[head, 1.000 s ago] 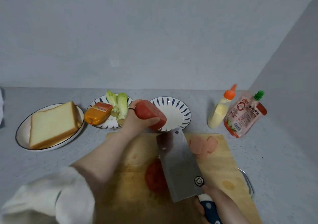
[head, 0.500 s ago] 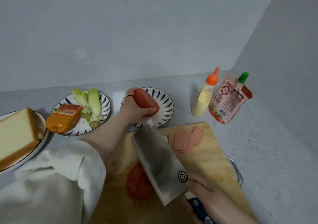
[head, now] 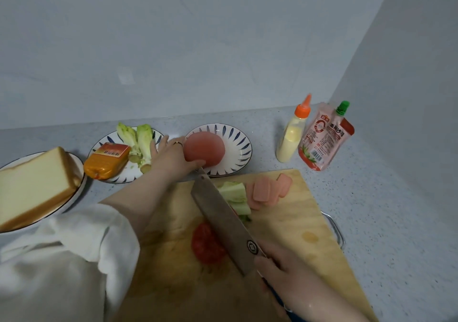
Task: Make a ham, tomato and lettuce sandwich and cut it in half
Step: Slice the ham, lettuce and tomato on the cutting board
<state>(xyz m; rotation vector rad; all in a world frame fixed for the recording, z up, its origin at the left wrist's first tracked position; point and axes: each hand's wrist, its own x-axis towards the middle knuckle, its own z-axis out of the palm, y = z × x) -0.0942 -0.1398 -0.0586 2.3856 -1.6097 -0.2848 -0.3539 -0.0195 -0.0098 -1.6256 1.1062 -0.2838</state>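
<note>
My left hand (head: 173,158) curls round the leftover tomato (head: 204,148), at the far plate (head: 236,159). I should lower it gently, flat side down so it cannot roll. It is roundish, with no clear long axis. My right hand (head: 280,264) clamps the cleaver (head: 223,220), whose blade runs near-right to far-left, tip toward the plate.

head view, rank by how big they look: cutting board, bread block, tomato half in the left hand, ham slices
1. cutting board
2. bread block
3. tomato half and ham slices as a pile look about alike, so they are not ranked
</note>
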